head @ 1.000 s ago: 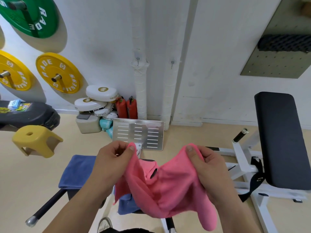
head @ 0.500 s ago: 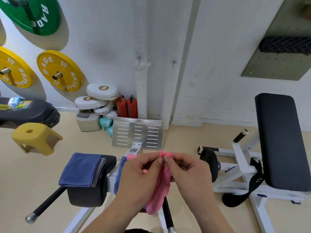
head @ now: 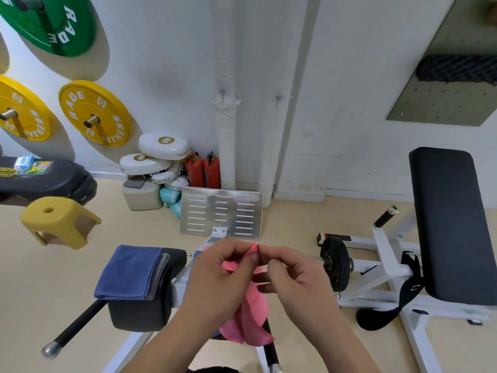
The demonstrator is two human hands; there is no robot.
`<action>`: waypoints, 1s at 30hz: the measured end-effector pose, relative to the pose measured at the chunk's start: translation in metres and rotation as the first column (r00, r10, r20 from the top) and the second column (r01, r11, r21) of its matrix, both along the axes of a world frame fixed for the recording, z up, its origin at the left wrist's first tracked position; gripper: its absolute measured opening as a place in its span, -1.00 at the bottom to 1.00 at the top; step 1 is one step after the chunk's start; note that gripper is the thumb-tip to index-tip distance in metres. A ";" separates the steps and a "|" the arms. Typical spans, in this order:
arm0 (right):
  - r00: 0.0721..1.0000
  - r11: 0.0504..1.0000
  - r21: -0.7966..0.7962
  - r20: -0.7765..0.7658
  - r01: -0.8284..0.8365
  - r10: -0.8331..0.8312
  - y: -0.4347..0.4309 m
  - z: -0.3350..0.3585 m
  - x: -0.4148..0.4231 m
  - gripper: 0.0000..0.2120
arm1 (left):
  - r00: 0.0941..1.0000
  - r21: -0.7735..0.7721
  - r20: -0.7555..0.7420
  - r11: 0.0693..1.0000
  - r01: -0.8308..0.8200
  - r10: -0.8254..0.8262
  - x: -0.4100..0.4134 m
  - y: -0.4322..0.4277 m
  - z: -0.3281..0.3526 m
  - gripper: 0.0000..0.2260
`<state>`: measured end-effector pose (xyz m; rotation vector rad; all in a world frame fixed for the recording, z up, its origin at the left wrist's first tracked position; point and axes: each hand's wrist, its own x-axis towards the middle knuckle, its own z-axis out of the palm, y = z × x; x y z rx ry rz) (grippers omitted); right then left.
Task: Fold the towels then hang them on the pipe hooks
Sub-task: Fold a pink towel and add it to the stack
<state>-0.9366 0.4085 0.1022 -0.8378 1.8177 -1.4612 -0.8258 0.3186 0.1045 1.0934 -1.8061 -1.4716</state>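
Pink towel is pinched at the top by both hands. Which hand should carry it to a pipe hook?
Left, probably: the left hand pinches the pink towel top and sits nearer the hooks.

My towel (head: 251, 313) is plain pink; the folded towel (head: 129, 273) is blue, on a black pad (head: 139, 313); the wall plates (head: 94, 114) are yellow and green.

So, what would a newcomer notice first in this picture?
Probably the pink towel, pinched at its top by the left hand and right hand at bottom centre. Then the yellow weight plate and green weight plate on the wall, upper left.
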 end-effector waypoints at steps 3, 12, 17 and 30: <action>0.986 1.000 0.002 -0.163 0.026 -0.025 0.005 -0.010 -0.013 -0.61 | 0.984 -0.011 0.008 0.984 0.176 -0.175 0.006 -0.011 0.010 -0.81; 0.882 0.918 0.308 -0.318 -0.250 0.347 0.011 -0.013 -0.054 -0.84 | 0.943 -0.264 -0.023 0.911 0.316 -0.333 0.013 -0.042 0.043 -0.88; 0.890 0.875 0.448 -0.303 -0.182 0.340 0.028 -0.035 -0.068 -0.64 | 0.987 -0.279 -0.081 0.954 0.114 -0.142 0.021 -0.057 0.036 -0.87; 0.868 0.910 0.402 -0.409 -0.105 0.281 0.042 -0.045 -0.083 -0.84 | 0.994 -0.173 -0.029 0.979 -0.111 0.107 0.034 -0.069 -0.002 -0.87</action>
